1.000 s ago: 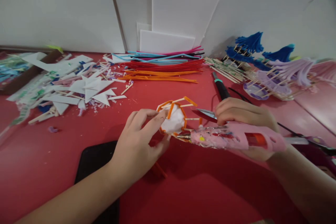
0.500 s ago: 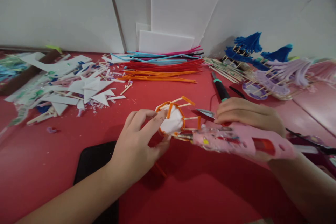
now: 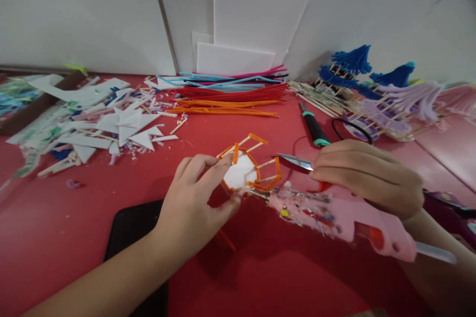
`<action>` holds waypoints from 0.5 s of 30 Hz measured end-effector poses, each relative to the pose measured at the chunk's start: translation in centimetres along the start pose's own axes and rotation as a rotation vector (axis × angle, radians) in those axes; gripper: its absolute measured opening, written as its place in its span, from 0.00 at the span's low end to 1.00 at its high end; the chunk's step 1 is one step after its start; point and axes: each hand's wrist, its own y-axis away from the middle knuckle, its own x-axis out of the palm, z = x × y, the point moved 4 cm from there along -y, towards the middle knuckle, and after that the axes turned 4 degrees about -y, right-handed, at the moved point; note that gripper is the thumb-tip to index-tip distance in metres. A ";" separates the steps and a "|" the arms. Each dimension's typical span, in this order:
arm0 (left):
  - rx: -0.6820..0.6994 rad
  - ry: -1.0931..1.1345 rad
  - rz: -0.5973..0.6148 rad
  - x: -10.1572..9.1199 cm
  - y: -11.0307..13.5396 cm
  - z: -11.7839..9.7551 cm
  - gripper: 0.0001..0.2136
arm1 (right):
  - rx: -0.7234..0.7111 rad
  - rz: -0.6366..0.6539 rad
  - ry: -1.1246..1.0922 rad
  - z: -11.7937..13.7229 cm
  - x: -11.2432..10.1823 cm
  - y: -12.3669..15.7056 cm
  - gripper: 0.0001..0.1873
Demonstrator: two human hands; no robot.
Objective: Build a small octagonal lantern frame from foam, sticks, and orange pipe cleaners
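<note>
Between its thumb and fingers, my left hand [image 3: 201, 190] holds a small craft frame [image 3: 241, 171]. The frame has a white base edged in orange pipe cleaner, with thin wooden sticks standing out from it and orange pieces across their ends. My right hand [image 3: 366, 176] is wrapped round a pink hot glue gun [image 3: 316, 213], smeared with glue and scraps. Its metal nozzle touches or nearly touches the frame's lower right edge. A clear glue stick [image 3: 436, 252] juts from the gun's back. Scissors [image 3: 295, 161] lie partly under my right hand.
Orange pipe cleaners [image 3: 226, 109] lie at the back beside red and blue ones. White foam scraps [image 3: 122, 121] heap at the left. A black phone-like slab [image 3: 130, 228] rests at lower left. A dark-handled cutter [image 3: 314, 129] and blue umbrella-like crafts [image 3: 351, 62] are at the right.
The glue gun has tilted, its back end dropping toward me, and its glue stick now shows. My right hand has shifted slightly right. The frame has turned a little in my left hand.
</note>
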 end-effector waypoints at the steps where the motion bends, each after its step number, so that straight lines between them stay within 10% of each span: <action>1: 0.004 0.000 -0.001 0.0 0.0 0.0 0.17 | -0.066 0.018 -0.003 0.1 0.1 0.1 0.12; 15: 0.041 0.032 -0.041 -0.1 0.0 -0.2 0.19 | -0.031 -0.048 -0.112 -1.1 0.9 0.9 0.10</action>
